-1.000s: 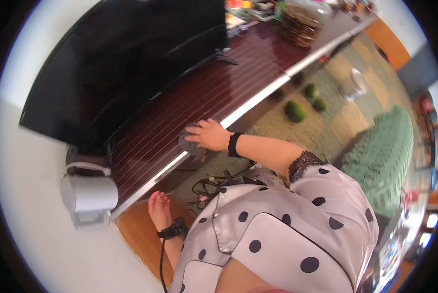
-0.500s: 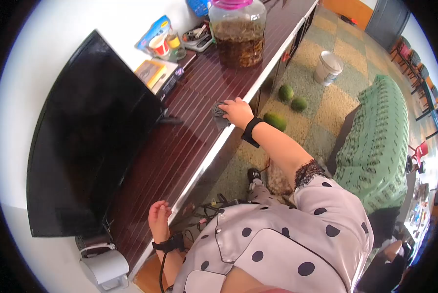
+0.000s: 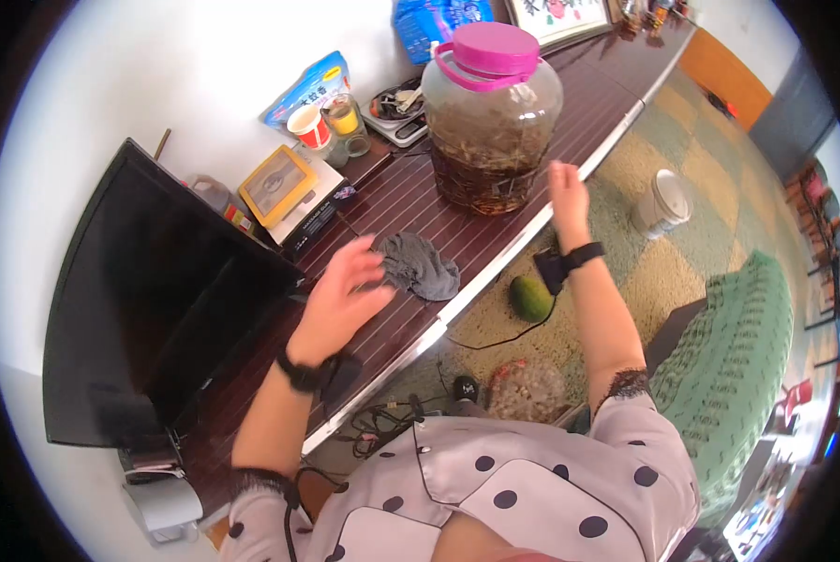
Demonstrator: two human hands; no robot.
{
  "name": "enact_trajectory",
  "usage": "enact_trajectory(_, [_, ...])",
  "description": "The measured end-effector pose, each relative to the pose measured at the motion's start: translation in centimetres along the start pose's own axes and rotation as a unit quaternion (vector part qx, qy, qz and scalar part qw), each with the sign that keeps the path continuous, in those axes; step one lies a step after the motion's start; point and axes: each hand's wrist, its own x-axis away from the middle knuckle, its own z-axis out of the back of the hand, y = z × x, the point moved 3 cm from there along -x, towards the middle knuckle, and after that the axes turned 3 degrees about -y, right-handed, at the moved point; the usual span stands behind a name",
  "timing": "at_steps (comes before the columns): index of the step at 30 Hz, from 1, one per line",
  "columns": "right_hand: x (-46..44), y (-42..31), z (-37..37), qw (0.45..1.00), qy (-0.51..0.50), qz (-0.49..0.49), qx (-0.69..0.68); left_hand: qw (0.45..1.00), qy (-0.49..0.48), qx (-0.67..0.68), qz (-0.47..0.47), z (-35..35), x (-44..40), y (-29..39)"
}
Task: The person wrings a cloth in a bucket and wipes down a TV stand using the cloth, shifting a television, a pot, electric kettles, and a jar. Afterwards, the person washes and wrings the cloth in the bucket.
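The crumpled grey cloth (image 3: 420, 267) lies set down left of the pink-lidded clear jar (image 3: 493, 126), the empty left hand (image 3: 338, 298) spread beside it; the jar stands ungripped, the straight-fingered, empty right hand (image 3: 570, 201) beside it.

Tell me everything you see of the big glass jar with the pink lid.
The large, rounded, clear glass-looking jar stands upright on the dark reddish-brown striped tabletop, near its front edge. A bright pink lid caps it, and a pink handle loops below. Brown contents fill its lower part; what they are is unclear. The bare right hand is beside it; whether they touch is hard to tell.
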Motion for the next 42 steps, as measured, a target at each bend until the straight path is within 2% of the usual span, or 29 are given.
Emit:
enact_trajectory(1, [-1.8, 1.1, 0.7, 0.999, 0.014, -0.022, -0.027, 1.0, -0.006, -0.023, 0.001, -0.8, -2.5, 0.4])
enact_trajectory(2, [-5.1, 5.8, -0.8, 0.987, -0.039, -0.085, -0.128, 1.0, -0.001, -0.028, 0.012, -1.3, -5.2, 0.2])
enact_trajectory(4, [-5.4, 2.1, -0.2, 0.92, -0.134, -0.226, -0.291, 0.997, 0.027, -0.068, 0.017, -2.0, -10.7, -1.7])
enact_trajectory(6, [-7.9, 3.5, -2.2, 0.867, -0.223, -0.273, -0.353, 0.985, 0.053, -0.161, -0.038, -2.9, -15.6, -3.0])
enact_trajectory(8, [-10.3, 6.6, -5.0, 0.868, -0.195, -0.286, -0.358, 0.986, 0.107, -0.112, -0.063, -3.8, -19.5, -5.3])
enact_trajectory(10, [-10.0, 6.0, -5.9, 0.843, -0.19, -0.3, -0.403, 0.98, 0.162, -0.038, -0.105, -4.2, -22.2, -8.0])
enact_trajectory(12, [-10.3, 8.6, -8.1, 0.806, -0.188, -0.296, -0.476, 0.975, 0.182, -0.015, -0.129, -4.4, -23.6, -10.0])
enact_trajectory(14, [-10.0, 9.4, -9.1, 0.772, -0.194, -0.27, -0.542, 0.98, 0.15, 0.019, -0.129, -4.8, -24.4, -11.5])
enact_trajectory(15, [-10.0, 9.3, -9.0, 0.767, -0.179, -0.305, -0.536, 0.979, 0.157, 0.014, -0.133, -5.0, -24.8, -12.1])
enact_trajectory(18, [-10.0, 9.3, -8.3, 0.803, -0.149, -0.33, -0.474, 0.97, 0.188, 0.005, -0.156, -6.0, -25.6, -12.9])
enact_trajectory(22, [-8.7, 10.0, -8.5, 0.795, -0.167, -0.303, -0.499, 0.957, 0.233, -0.01, -0.172, -5.8, -25.8, -12.8])
enact_trajectory(24, [-5.7, 6.5, -7.8, 0.797, -0.139, -0.295, -0.508, 0.951, 0.233, 0.033, -0.198, -5.0, -26.2, -13.8])
enact_trajectory(28, [0.0, 0.3, -7.0, 0.822, -0.106, -0.251, -0.5, 0.962, 0.169, 0.097, -0.19, -2.8, -24.5, -13.9])
enact_trajectory(29, [1.0, 1.2, -6.8, 0.835, -0.082, -0.297, -0.456, 0.962, 0.155, 0.122, -0.189, -2.6, -23.8, -14.0])
enact_trajectory(32, [3.5, 0.9, -6.0, 0.857, -0.115, -0.326, -0.383, 0.958, 0.117, 0.175, -0.193, -2.3, -22.1, -14.0])
enact_trajectory(34, [3.5, -0.9, -5.0, 0.842, -0.126, -0.325, -0.411, 0.957, 0.104, 0.182, -0.2, -1.8, -22.2, -14.6])
enact_trajectory(36, [2.7, 0.6, -4.5, 0.858, -0.137, -0.293, -0.398, 0.954, 0.082, 0.197, -0.212, -2.4, -21.4, -12.5])
enact_trajectory(39, [0.4, 4.9, -4.6, 0.881, -0.208, -0.276, -0.323, 0.959, 0.061, 0.216, -0.173, -2.1, -21.2, -11.1])
enact_trajectory(40, [-0.1, 5.6, -4.8, 0.88, -0.206, -0.275, -0.327, 0.957, 0.06, 0.216, -0.183, -2.0, -20.9, -10.0])
enact_trajectory(42, [-1.6, 6.1, -5.2, 0.883, -0.165, -0.193, -0.395, 0.957, 0.059, 0.21, -0.194, -1.6, -20.7, -7.3])
